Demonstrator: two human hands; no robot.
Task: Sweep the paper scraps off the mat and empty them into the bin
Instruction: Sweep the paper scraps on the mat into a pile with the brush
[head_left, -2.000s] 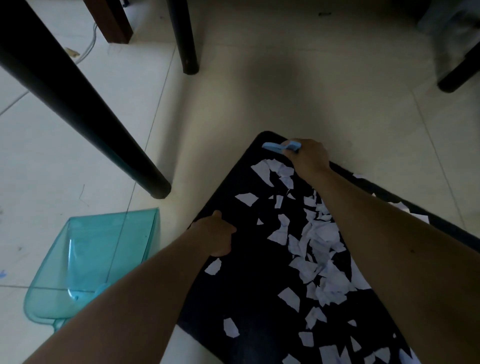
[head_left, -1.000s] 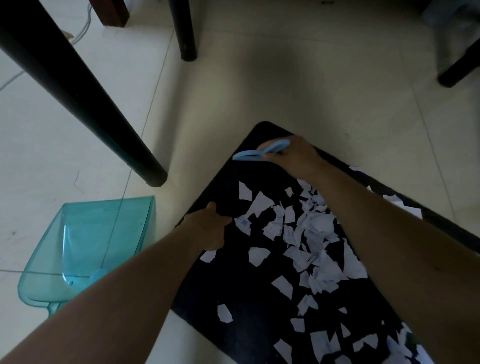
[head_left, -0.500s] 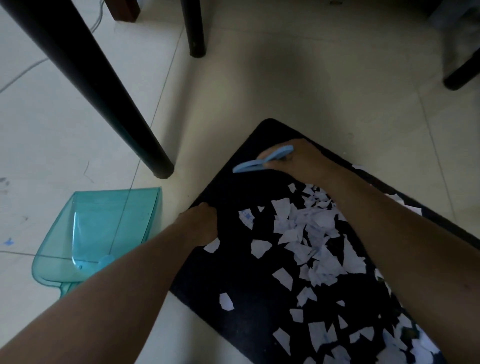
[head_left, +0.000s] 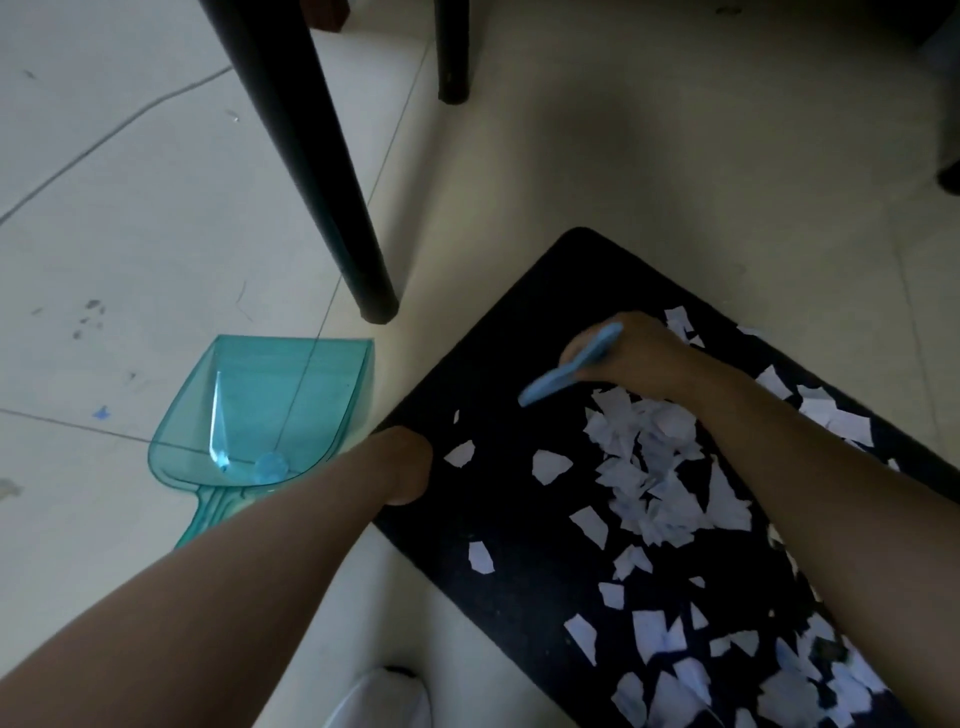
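1. Right hand (head_left: 631, 358) is out over the far part of the black mat (head_left: 524, 525), fingers closed around the handle of a light blue brush (head_left: 569, 371). The brush slants from the fist down and left; its bristle end is not clear in the dim light.
2. Paper scraps (head_left: 649, 462) lie on the mat. The thickest heap sits just near of the brush, under the right forearm. Loose single pieces are scattered toward the left edge and the near end, and a few lie at the far right border.
3. Judgement: the brush is placed on the far side of the heap so a pull toward the person gathers the pieces into one pile.
4. Left hand (head_left: 402, 467) rests on the left edge of the mat, the fist curled down. I cannot tell whether the fingers pinch the edge or only press on it. Judgement: it pins the mat so brushing does not drag it across the floor (head_left: 130, 208).
5. A clear teal dustpan (head_left: 270, 410) lies on the floor just left of the mat, open mouth facing far, nothing visible in it. Judgement: kept close for scooping.
6. A dark furniture leg (head_left: 332, 182) stands just beyond the dustpan.
7. No bin in view. Emptying not yet begun.
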